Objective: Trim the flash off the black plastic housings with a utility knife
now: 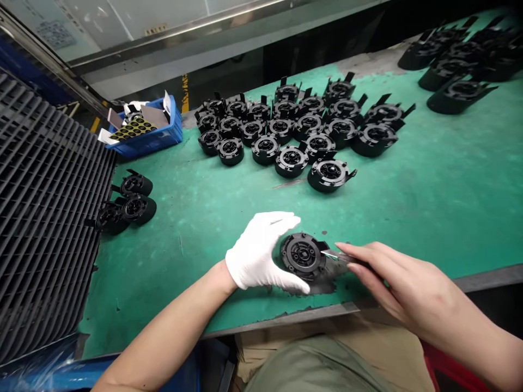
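Note:
A black round plastic part point(303, 253) lies near the front edge of the bench, its ribbed face up. My left hand point(261, 253), in a white glove, curves around its left side, with the thumb along the near side and the fingers along the far side. Bare, my right hand point(398, 280) grips a utility knife point(341, 257) between thumb and fingers. The blade points left and its tip meets the right rim of the part, by a small black tab. Most of the knife's handle is hidden in my palm.
Several similar black parts point(280, 128) stand grouped at the back of the green bench point(453, 190). More parts point(461, 92) are at the far right, and three point(137, 208) at the left. A blue bin point(169, 133) and stacked dark grid trays point(44, 218) border the left side.

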